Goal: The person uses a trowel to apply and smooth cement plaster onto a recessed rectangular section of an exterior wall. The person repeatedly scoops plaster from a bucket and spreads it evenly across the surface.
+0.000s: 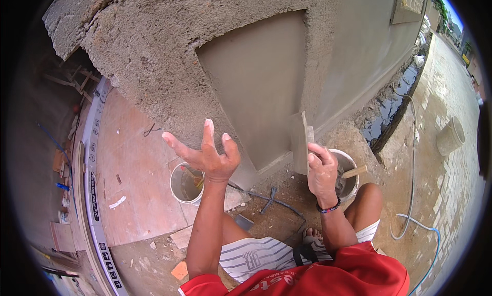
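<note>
My left hand (207, 157) is raised before the wall's lower edge, fingers spread and nothing in them. In my right hand (323, 178) is a plastering float (299, 144), gripped from behind with its flat plate turned toward the wall. Whether the plate touches the wall I cannot tell. Ahead is a smooth grey recessed panel (261, 75), framed by rough plaster (154, 44). Below and right of my right hand stands a bucket (352, 193) of grey mortar, a wooden handle (354, 171) sticking out. A white bucket (175, 185) with tools inside stands behind my left wrist.
A long white plank-like package (92, 168) lies at the left beside pinkish floor tiles (138, 193). Between my legs and the wall is a dark cable (271, 199). To the right are a water-filled trench (387, 111), a hose (413, 157) and another bucket (451, 136).
</note>
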{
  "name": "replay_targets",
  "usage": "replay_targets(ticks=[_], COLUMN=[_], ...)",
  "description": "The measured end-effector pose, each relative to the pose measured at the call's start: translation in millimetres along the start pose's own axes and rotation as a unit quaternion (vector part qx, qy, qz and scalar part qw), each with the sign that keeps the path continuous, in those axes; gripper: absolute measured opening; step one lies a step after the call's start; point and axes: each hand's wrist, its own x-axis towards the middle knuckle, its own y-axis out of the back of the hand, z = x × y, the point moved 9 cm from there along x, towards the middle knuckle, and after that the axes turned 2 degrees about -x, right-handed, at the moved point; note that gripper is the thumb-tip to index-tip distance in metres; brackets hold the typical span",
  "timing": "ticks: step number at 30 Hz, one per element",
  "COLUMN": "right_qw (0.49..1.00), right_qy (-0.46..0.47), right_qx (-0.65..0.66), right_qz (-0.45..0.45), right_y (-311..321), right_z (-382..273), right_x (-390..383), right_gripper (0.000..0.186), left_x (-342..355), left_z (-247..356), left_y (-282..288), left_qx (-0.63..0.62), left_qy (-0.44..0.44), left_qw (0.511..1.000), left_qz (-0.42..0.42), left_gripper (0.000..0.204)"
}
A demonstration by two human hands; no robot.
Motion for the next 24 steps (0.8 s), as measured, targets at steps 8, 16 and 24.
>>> replay_targets(ticks=[8,16,24], right_qw=[0.899,0.876,0.903], right_qy=[0.236,0.327,0.151], right_qx=[-0.365,-0.337,-0.399], right_qz=[0.058,0.107,0.060], right_y=[-32,-57,-3], right_z=[9,-14,100], right_x=[27,58,-26], right_gripper=[0.060,0.061,0.050], left_x=[1,0,2], left_z=[0,1,1], left_y=[0,-4,-1], left_qx=[0.012,0.037,0.035], left_qy=[0.004,0.012,0.013], left_qw=[1.000,0.999,0.999], left_qz=[0.000,-0.018,-0.016], left_gripper=[0.048,0.050,0.054])
